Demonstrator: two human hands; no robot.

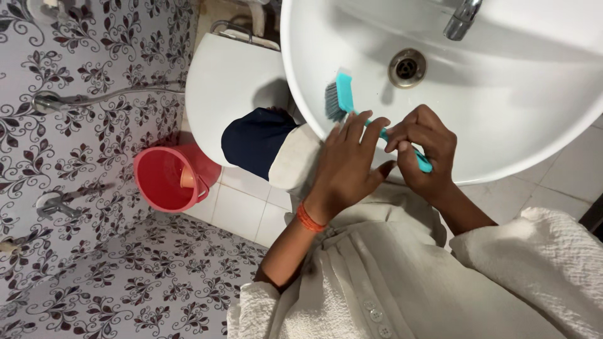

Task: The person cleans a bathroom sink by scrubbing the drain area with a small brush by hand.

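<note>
So this is looking straight down at a white wash basin [502,125] in a small bathroom. Both hands are on a teal scrub brush [344,95] that lies across the near rim of the basin, bristle head pointing in toward the bowl, handle end sticking out toward the person.

The right hand [426,150] has its grip closed around the brush handle, fingers curled over it, so the middle of the handle is hidden and only the teal tip pokes out below the knuckles. The left hand [347,164] lies flatter, fingers stretched out along the handle just behind the bristles, touching it more than clamping it; I'd call that grip a loose hold on the brush, not a full fist. There's an orange thread band [309,218] on the left wrist.

The brush head sits just inside the rim, near the drain [407,67] but apart from it, and the chrome tap [463,17] is further back at the top edge.

Off to the left on the floor there's a red bucket [168,179] with a small mug inside, next to a white toilet [229,88]. The wall has dark floral-pattern tiles [94,75]. The person wears a cream shirt [389,276].
</note>
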